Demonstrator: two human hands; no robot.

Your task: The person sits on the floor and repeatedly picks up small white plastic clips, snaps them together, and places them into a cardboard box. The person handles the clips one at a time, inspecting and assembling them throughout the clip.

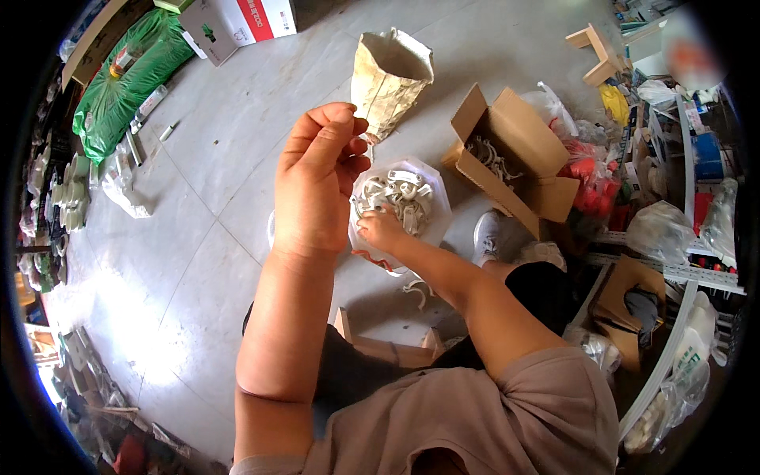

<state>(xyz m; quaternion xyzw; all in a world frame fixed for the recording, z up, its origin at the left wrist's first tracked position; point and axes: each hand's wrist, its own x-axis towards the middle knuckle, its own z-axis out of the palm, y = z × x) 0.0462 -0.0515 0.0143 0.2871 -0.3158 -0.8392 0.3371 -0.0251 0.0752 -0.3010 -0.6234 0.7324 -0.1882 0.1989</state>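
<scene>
My left hand is raised high, its thumb pressed against the curled fingers. Whatever sits in that pinch, if anything, is too hidden to name. Below and to its right, my right hand reaches into a whitish plastic basin, fingers bent down among a heap of pale grey curved pipe clips. Its fingertips are partly hidden, and what they grip cannot be made out. A red-orange strip lies by the basin's near rim. More curved clips rest on the floor just below.
Beyond the basin stands an open cream sack. An opened cardboard box with metal-looking curved pieces is at the right. Shelving with bagged goods lines the right side. A green bag lies far left; a wooden stool is far right.
</scene>
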